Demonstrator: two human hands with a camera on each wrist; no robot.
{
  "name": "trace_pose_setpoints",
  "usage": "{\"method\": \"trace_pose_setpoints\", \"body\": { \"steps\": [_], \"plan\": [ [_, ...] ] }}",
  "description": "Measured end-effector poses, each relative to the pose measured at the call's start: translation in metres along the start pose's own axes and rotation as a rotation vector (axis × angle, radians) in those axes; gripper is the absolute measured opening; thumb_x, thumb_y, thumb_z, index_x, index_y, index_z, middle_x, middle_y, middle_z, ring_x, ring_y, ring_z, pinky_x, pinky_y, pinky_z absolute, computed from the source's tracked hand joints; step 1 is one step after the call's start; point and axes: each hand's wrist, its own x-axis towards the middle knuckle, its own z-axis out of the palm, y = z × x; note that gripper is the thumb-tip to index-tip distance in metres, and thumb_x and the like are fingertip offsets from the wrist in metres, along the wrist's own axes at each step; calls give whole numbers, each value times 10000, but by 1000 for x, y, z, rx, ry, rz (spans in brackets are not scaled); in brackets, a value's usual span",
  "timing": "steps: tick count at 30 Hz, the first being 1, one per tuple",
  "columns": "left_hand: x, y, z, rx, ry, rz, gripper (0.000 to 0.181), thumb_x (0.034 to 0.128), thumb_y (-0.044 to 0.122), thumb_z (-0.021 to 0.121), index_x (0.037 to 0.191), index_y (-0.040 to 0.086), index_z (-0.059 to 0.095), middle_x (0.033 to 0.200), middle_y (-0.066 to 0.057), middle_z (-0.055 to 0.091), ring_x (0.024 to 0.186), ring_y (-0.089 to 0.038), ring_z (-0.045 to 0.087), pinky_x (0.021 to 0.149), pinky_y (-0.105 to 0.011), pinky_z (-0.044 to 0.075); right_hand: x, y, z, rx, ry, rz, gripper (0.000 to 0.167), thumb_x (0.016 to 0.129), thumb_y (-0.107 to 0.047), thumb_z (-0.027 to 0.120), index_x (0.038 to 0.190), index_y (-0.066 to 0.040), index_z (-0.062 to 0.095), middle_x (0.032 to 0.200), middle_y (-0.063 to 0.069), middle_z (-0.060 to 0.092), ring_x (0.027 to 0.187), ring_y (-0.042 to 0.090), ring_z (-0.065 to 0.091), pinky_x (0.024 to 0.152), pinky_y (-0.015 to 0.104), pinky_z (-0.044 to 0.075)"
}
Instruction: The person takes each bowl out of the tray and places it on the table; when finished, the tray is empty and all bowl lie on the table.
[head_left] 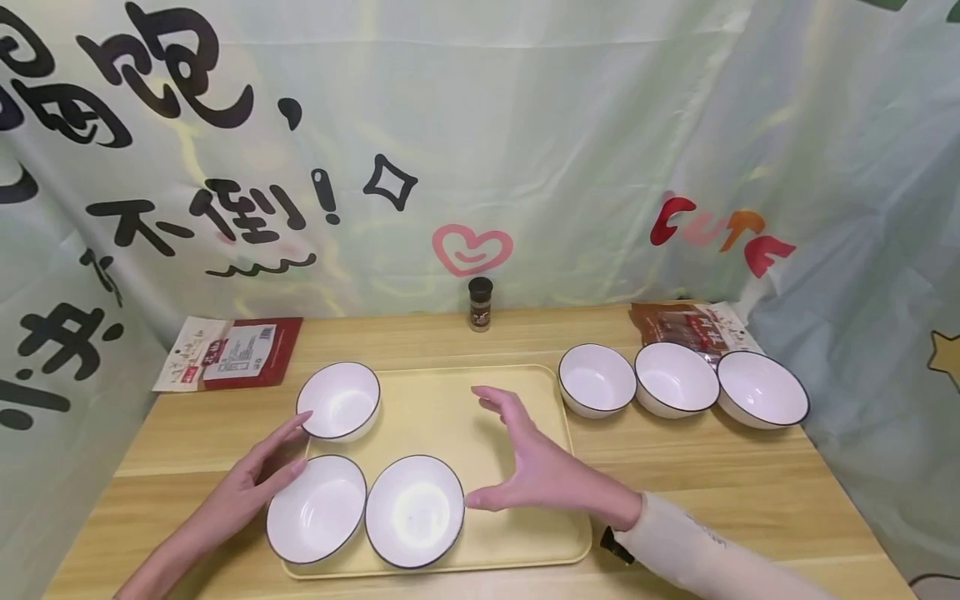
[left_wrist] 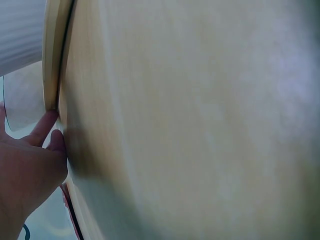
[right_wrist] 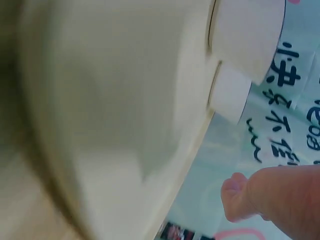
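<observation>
Three white bowls with dark rims stand at the left part of a yellow tray (head_left: 431, 408): a back-left bowl (head_left: 341, 400), a front-left bowl (head_left: 317, 510) and a front-middle bowl (head_left: 415, 512). My left hand (head_left: 232, 496) is beside the two left bowls, fingers extended, the fingertips at the back-left bowl's rim and the thumb by the front-left one. Whether it presses on them I cannot tell. Over the tray's right half hangs my right hand (head_left: 536, 467), thumb and fingers spread wide with nothing between them. Its thumb tip is close to the front-middle bowl's right edge.
Right of the tray, three more white bowls (head_left: 596, 381) stand in a row on the wooden table (head_left: 697, 500). A brown food packet (head_left: 678, 325) lies behind them. At the back are a red and white packet (head_left: 240, 354) and a small black-capped jar (head_left: 480, 306), before a printed curtain.
</observation>
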Motion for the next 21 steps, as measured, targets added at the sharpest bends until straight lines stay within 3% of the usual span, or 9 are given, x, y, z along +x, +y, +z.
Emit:
{"method": "trace_pose_setpoints", "body": {
  "steps": [10, 15, 21],
  "plan": [
    [-1, 0, -1, 7, -4, -19, 656, 1130, 242, 642, 1723, 283, 364, 1620, -230, 483, 1389, 128, 330, 1027, -22, 255, 5, -3, 32, -30, -166, 61, 1357, 709, -465, 1036, 1715, -356, 133, 1729, 34, 244, 1585, 181, 253, 1221, 628, 320],
    [0, -1, -1, 10, 0, -16, 659, 1130, 240, 642, 1724, 289, 361, 1623, -220, 484, 1403, 105, 336, 1030, -24, 259, 7, -4, 43, -22, -214, 46, 1340, 718, -423, 1042, 1708, -348, 142, 1704, 25, 276, 1550, 159, 305, 1207, 504, 385],
    [0, -1, -1, 2, -1, -11, 660, 1129, 227, 642, 1724, 278, 361, 1615, -226, 487, 1388, 136, 323, 1027, -20, 254, 3, -4, 54, 12, -214, 61, 1281, 729, -379, 1036, 1697, -285, 202, 1592, -27, 380, 1381, 109, 471, 1167, 373, 417]
  ]
}}
